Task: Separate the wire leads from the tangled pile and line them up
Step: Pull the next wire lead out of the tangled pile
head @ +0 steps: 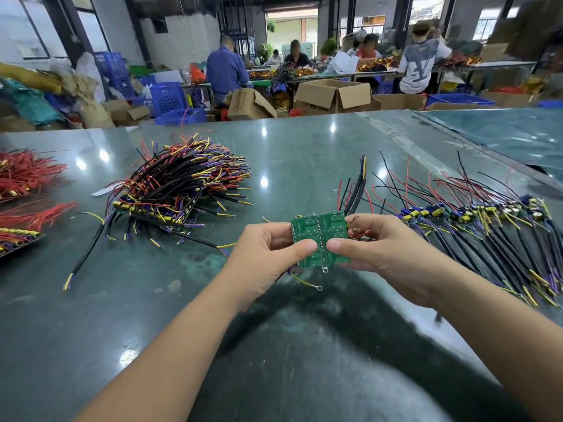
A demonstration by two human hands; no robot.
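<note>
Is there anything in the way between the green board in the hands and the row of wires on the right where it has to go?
Nothing visible blocks it. Both the left hand and right hand pinch the green board above the table. The row of wires lies just to its right, with only loose black and red wire ends between.

tangled pile (179,184) left, lined-up leads (475,220) right, board (320,239) between

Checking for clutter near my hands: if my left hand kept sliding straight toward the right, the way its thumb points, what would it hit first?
Your left hand already grips the green circuit board. Going on that way, it would probably meet your right hand first, which holds the board's other side.
</note>
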